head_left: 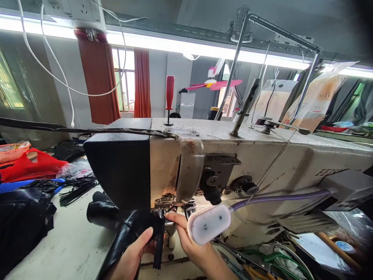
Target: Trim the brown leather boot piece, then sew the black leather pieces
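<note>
Black glossy material [124, 237] lies under the needle area of a large beige sewing machine [279, 163], with a black strip [158, 247] hanging down from it. My left hand [136, 247] is closed on the black material, thumb on top and the other fingers partly hidden behind. Close to the needle area, my right hand [186, 237] has its fingertips pressed together at the upper end of the strip; a white oval lamp [208, 224] partly covers this hand.
A black bundle [23, 229], a red bag [35, 165] and black cords [78, 192] lie at the left. Green-handled scissors [274, 256] and other tools are at the lower right. A red screwdriver [169, 95] stands upright on the machine.
</note>
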`<act>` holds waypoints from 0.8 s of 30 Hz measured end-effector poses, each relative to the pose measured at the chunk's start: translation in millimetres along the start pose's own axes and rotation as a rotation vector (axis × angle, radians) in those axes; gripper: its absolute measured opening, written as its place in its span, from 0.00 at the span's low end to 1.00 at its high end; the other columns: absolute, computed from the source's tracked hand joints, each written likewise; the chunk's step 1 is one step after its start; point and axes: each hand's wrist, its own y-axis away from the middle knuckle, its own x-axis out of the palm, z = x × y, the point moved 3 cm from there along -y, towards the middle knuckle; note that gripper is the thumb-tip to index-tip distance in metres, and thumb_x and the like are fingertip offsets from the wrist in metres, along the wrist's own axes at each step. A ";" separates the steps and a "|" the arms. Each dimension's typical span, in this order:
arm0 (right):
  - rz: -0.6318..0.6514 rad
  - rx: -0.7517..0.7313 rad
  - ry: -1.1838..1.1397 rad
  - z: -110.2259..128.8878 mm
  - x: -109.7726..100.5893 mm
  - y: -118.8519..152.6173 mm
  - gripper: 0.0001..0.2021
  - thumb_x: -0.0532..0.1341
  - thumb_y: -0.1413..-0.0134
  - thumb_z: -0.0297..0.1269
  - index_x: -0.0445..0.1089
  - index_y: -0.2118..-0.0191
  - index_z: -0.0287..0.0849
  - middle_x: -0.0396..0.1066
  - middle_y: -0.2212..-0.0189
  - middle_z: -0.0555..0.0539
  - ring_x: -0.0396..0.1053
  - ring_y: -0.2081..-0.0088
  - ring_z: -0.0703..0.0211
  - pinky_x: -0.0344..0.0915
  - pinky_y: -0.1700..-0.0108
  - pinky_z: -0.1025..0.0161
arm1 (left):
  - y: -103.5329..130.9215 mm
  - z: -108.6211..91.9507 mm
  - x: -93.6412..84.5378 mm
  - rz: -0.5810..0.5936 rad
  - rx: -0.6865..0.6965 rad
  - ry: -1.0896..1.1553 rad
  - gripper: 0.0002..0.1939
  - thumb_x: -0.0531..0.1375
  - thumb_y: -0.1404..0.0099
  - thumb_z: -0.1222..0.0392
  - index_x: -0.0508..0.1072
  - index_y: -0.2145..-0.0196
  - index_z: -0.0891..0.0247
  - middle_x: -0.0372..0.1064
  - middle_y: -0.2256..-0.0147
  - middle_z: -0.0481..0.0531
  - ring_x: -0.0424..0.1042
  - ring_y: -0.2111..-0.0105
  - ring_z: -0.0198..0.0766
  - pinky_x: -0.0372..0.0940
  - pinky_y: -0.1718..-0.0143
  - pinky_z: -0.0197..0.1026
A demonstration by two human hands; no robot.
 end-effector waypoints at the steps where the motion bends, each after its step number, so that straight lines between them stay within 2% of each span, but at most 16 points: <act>1: 0.008 -0.003 -0.005 0.3 0.5 -0.6 0.16 0.52 0.34 0.31 0.75 0.49 0.44 0.75 0.52 0.47 0.74 0.50 0.53 0.68 0.42 0.60 | -1.0 0.5 0.1 -0.004 0.015 -0.006 0.22 0.72 0.53 0.42 0.83 0.70 0.65 0.76 0.73 0.54 0.70 0.68 0.42 0.66 0.64 0.39; 4: 0.006 -0.016 0.014 0.8 0.9 -0.7 0.17 0.52 0.34 0.32 0.75 0.48 0.44 0.76 0.52 0.46 0.74 0.50 0.52 0.68 0.42 0.58 | -3.4 1.9 1.1 -0.010 0.030 -0.044 0.22 0.71 0.52 0.40 0.81 0.75 0.65 0.72 0.76 0.52 0.64 0.71 0.38 0.62 0.66 0.37; 8: -0.015 -0.009 0.013 0.0 1.0 1.4 0.15 0.54 0.34 0.34 0.75 0.47 0.47 0.76 0.52 0.46 0.74 0.50 0.52 0.69 0.43 0.59 | -5.7 -2.8 3.0 -0.093 0.133 -0.142 0.25 0.70 0.54 0.36 0.78 0.78 0.63 0.68 0.79 0.48 0.61 0.74 0.35 0.58 0.68 0.36; 13: -0.028 0.034 -0.043 -3.1 6.3 2.1 0.15 0.54 0.34 0.37 0.76 0.50 0.45 0.76 0.54 0.44 0.74 0.51 0.51 0.72 0.47 0.60 | -12.1 -8.5 7.1 -0.113 0.117 -0.271 0.30 0.64 0.54 0.28 0.72 0.81 0.62 0.62 0.81 0.47 0.57 0.76 0.35 0.56 0.65 0.38; 16: -0.058 0.021 -0.039 -0.8 8.4 -0.3 0.16 0.53 0.34 0.37 0.77 0.52 0.41 0.77 0.56 0.42 0.75 0.52 0.50 0.73 0.48 0.60 | -13.6 -10.7 7.6 -0.147 0.137 -0.333 0.30 0.62 0.51 0.29 0.70 0.81 0.62 0.60 0.81 0.46 0.56 0.76 0.35 0.54 0.66 0.38; 19: -0.115 -0.070 0.027 5.8 6.5 -1.9 0.17 0.51 0.36 0.34 0.77 0.53 0.42 0.77 0.57 0.43 0.75 0.53 0.51 0.72 0.47 0.58 | -14.7 -9.7 7.5 -0.169 0.150 -0.360 0.29 0.59 0.45 0.31 0.70 0.81 0.62 0.58 0.83 0.46 0.55 0.77 0.34 0.52 0.67 0.38; 22: -0.139 -0.146 0.118 8.7 3.8 5.0 0.19 0.50 0.36 0.29 0.74 0.48 0.45 0.74 0.51 0.43 0.73 0.49 0.52 0.70 0.45 0.58 | -17.8 -9.0 6.9 -0.181 0.164 -0.374 0.29 0.57 0.42 0.32 0.69 0.83 0.62 0.58 0.84 0.46 0.55 0.78 0.34 0.52 0.68 0.39; 24: -0.168 -0.132 0.153 4.8 2.5 17.3 0.20 0.51 0.34 0.29 0.70 0.42 0.48 0.72 0.47 0.43 0.70 0.45 0.51 0.68 0.43 0.58 | -20.0 -9.6 6.6 -0.185 0.167 -0.373 0.29 0.57 0.40 0.34 0.68 0.84 0.62 0.59 0.84 0.47 0.56 0.78 0.34 0.52 0.68 0.39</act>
